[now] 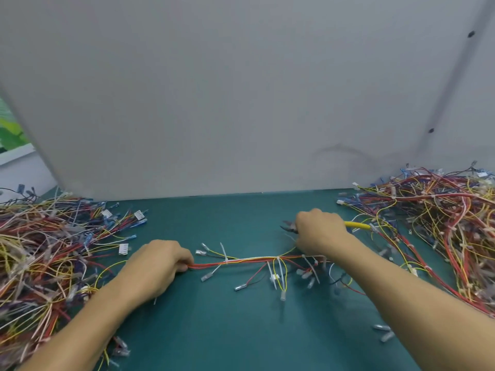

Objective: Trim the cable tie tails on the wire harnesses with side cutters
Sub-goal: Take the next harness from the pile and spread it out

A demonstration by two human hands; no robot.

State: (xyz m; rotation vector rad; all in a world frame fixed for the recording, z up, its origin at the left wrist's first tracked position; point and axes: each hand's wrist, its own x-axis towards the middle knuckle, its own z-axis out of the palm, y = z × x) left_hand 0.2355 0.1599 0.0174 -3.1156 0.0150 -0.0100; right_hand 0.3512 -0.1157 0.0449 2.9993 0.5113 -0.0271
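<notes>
Green mat [241,330] is seen nearest, at 6 o'clock. Just beyond it, a wire harness [254,259] is stretched flat from 9 to 3 o'clock, with white cable tie tails [271,270] sticking out uncut. Its 9 o'clock end is pinched by the curled fingers of the left hand [158,266]. Yellow-handled side cutters [290,226] are gripped in the closed right hand [318,231], jaws pointed to 9 o'clock. A heap of wires [40,250] is piled at 9 o'clock and a second heap [442,223] at 3 o'clock. A grey panel [241,103] is stood at 12 o'clock.
</notes>
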